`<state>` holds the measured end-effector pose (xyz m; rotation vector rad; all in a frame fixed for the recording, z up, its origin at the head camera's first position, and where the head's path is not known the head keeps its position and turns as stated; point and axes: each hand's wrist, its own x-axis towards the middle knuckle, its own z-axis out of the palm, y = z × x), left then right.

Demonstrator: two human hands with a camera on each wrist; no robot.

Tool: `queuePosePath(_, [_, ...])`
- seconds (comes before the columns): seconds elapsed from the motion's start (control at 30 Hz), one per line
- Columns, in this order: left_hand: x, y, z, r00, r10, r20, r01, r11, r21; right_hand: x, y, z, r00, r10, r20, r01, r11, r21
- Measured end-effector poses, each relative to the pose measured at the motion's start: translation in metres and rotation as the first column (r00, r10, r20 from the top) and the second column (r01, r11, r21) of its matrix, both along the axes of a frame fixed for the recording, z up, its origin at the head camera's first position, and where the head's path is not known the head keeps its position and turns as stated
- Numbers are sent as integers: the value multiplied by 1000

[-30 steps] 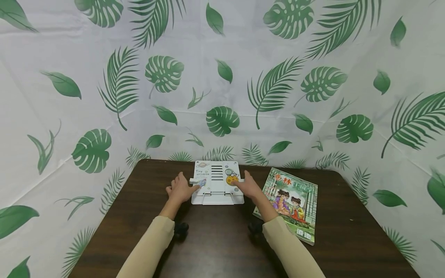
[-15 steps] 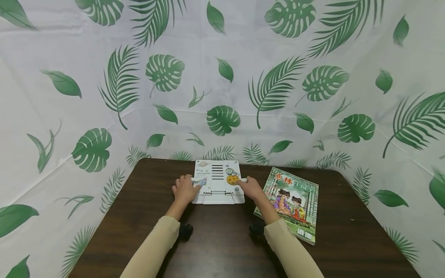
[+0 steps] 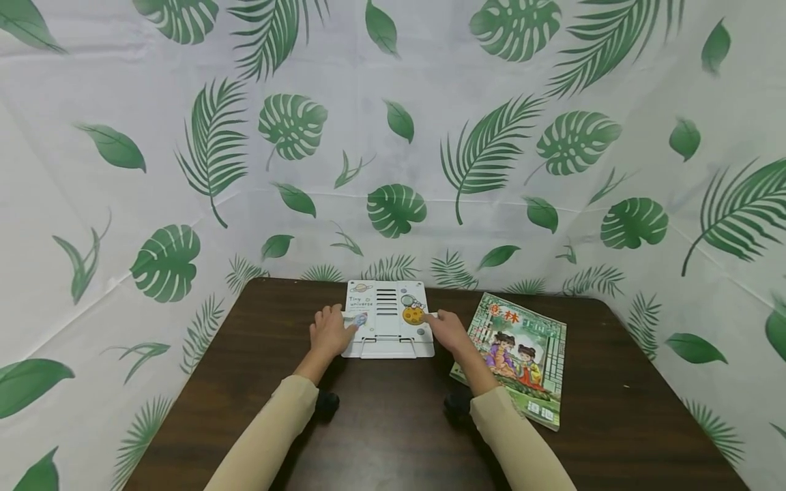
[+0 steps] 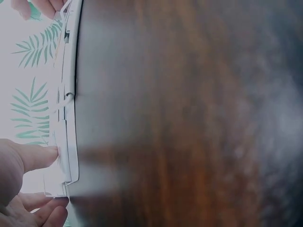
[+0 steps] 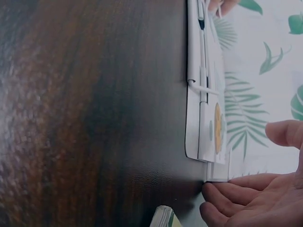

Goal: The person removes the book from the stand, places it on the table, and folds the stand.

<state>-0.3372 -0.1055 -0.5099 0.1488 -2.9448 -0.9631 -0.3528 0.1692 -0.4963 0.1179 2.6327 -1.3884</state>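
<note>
A white book stand (image 3: 388, 348), printed with "Tiny universe", a rocket and an astronaut, lies folded at the far middle of the table. A wire page holder (image 3: 396, 356) runs along its front. My left hand (image 3: 330, 331) pinches its left side tab; in the left wrist view the thumb (image 4: 42, 157) lies on the top face and the fingers (image 4: 52, 208) at the outer edge. My right hand (image 3: 448, 330) is at the right side tab (image 5: 218, 172). Its relaxed fingers (image 5: 236, 191) touch the tab's end, while the thumb (image 5: 284, 132) is raised apart from the stand.
A green illustrated magazine (image 3: 522, 348) lies on the brown table (image 3: 393, 429) to the right, partly under the right forearm in the head view. Behind the table hangs a white leaf-patterned cloth (image 3: 344, 143). Dark wrist devices (image 3: 327, 406) show beneath both cuffs.
My left hand has moved right, from spread fingers beside the stand to a pinch on its left tab. The right hand has stayed at the right edge. The book stand lies where it was.
</note>
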Motion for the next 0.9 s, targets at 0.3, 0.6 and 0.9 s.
queuePosePath(0.3, [0, -2, 2, 1000, -21, -15, 21, 1000, 0, 3, -1, -1, 999, -15, -53, 15, 1000, 2])
queuePosePath(0.6, [2, -2, -1, 999, -31, -22, 31, 1000, -3, 0, 0, -6, 998, -39, -47, 39, 999, 0])
queuePosePath(0.9, [3, -4, 0, 999, -28, -21, 28, 1000, 0, -2, -1, -6, 999, -17, -43, 17, 1000, 1])
